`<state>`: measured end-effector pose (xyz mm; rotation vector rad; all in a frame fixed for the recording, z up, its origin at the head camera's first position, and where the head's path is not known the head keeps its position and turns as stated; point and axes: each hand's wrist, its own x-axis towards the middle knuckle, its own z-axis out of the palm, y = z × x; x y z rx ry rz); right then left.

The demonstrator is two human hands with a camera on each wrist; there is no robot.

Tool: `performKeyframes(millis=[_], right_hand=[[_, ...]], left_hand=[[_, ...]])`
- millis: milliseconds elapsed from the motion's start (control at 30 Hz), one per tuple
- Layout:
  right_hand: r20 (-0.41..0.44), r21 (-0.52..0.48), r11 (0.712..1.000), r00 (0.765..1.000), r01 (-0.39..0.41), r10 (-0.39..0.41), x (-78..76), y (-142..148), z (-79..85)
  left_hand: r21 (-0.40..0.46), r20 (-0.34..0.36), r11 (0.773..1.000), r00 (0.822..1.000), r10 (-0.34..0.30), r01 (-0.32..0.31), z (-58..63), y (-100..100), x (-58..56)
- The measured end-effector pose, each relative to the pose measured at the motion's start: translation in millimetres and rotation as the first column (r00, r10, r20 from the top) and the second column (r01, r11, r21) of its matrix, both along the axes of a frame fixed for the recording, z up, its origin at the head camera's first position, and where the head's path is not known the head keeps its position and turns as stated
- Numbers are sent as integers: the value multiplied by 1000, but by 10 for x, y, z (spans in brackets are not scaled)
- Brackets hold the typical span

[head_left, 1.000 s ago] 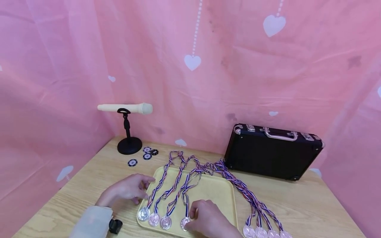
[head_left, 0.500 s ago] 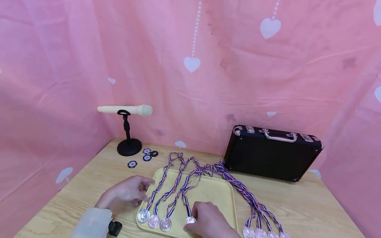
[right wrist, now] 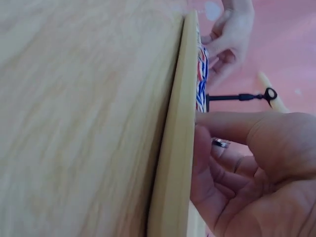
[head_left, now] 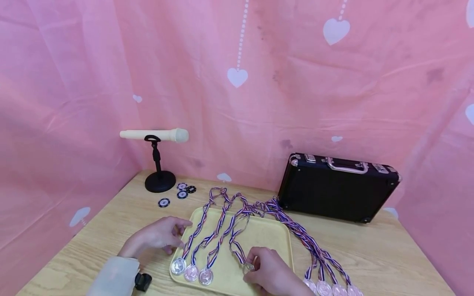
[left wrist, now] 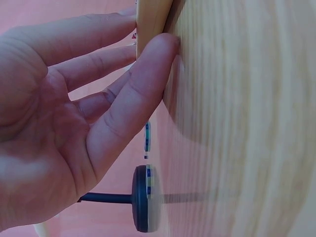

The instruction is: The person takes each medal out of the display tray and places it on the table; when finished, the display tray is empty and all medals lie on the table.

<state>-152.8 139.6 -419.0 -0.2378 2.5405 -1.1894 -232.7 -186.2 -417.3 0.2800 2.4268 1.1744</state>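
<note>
Shiny round metal medal on red-white-and-blue striped ribbon | over pale-yellow rectangular tray, contact unclear, right of three similar ribboned medals | pinched in fingers of right hand | with left hand at tray's left rim, fingers relaxed, loosely spread | in front of black rectangular case on pale wood-grained surface

Shiny metal medals, smooth plastic tray, wood-grained table.
</note>
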Motion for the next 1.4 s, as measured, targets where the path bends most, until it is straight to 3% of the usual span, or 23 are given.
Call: performKeyframes(millis=[167, 367, 567, 833, 1100, 1400], right_hand=[[25, -208, 978, 999, -16, 21, -24, 171, 28], [49, -307, 950, 998, 52, -39, -46, 357, 86], [38, -310, 946, 995, 96, -89, -85, 626, 239], [43, -317, 943, 995, 104, -95, -168, 903, 471], [74, -344, 933, 994, 105, -85, -153, 1094, 449], [93, -378, 917, 990, 130, -102, -220, 1438, 526]], left_hand=[[-16, 5, 1000, 1000, 23, -23, 27, 14, -20], [-18, -3, 1000, 1000, 15, -15, 13, 7, -9], [25, -1, 999, 1000, -27, 27, -14, 8, -18], [9, -2, 1000, 1000, -15, 15, -24, -11, -28], [37, -1, 999, 999, -36, 36, -35, -60, 35], [28, -6, 999, 1000, -28, 29, -36, -36, -5]])
